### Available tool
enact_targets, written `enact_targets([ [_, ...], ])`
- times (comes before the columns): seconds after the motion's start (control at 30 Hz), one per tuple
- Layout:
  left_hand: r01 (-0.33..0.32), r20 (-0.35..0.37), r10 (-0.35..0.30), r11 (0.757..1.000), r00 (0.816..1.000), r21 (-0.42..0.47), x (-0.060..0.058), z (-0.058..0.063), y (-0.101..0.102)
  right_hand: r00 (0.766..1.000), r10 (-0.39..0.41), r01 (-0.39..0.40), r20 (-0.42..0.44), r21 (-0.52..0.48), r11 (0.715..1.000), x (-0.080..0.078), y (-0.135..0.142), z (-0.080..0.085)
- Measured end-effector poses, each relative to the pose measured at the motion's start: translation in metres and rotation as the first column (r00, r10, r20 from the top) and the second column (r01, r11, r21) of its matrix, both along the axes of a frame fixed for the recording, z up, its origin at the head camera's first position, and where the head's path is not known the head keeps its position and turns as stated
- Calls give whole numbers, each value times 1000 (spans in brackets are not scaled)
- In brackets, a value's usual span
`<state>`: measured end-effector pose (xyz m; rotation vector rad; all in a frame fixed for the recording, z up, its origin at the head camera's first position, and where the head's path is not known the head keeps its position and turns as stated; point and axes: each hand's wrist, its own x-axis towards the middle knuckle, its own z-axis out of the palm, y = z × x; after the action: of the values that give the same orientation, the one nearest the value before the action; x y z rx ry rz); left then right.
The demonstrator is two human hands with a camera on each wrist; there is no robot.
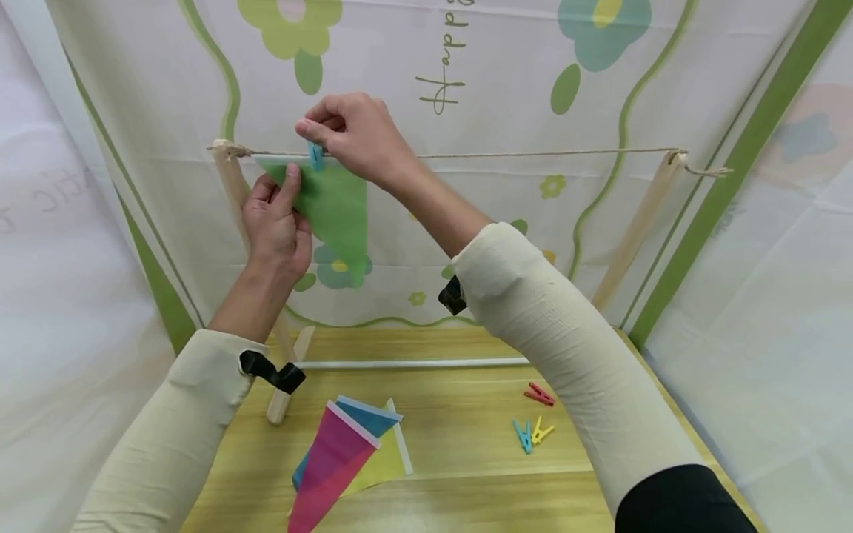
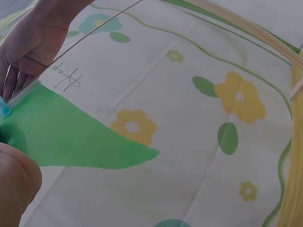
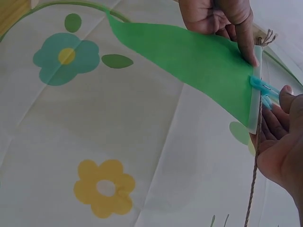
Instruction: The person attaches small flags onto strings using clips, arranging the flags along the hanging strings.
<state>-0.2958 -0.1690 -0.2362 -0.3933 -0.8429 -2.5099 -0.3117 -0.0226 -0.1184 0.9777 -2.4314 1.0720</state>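
A green triangular pennant (image 1: 336,203) with a white top edge hangs at the left part of a twine line (image 1: 533,154). My left hand (image 1: 276,229) pinches the pennant near its upper left corner, thumb in front. A light blue clothespin (image 1: 315,155) bites over the white edge at the line, also seen in the right wrist view as a clothespin (image 3: 264,87) beside the left thumb. My right hand (image 1: 363,137) holds the clothespin's upper end between thumb and fingers. In the left wrist view, the pennant (image 2: 80,132) points its tip to the right.
Wooden posts (image 1: 633,229) carry the twine, with a white bar (image 1: 413,363) low between them. On the wood-grain table lie pink (image 1: 336,459), blue (image 1: 369,416) and yellow pennants (image 1: 383,463). To the right are red (image 1: 540,394), blue (image 1: 523,435) and yellow clothespins (image 1: 541,430). A flowered cloth (image 1: 466,222) stands behind.
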Motion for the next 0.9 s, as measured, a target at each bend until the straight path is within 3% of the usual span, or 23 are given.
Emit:
enact_targets([
  [0.27,-10,15,10,1000,1000,2,0,-1,-2,1000,7,-8,-15,-37,999,-1,6,-2],
  [0.47,-21,39,21,1000,999,-6,1,-8,-4,994,42,-55,-100,-131,990,-2,17,-12],
  [0.73,-36,44,37,999,998,-13,0,-14,-2,969,96,-164,-228,-303,939,8,39,-22],
  [0.9,-35,45,37,999,998,-29,0,-17,-1,947,115,-222,-299,-354,909,20,54,-27],
])
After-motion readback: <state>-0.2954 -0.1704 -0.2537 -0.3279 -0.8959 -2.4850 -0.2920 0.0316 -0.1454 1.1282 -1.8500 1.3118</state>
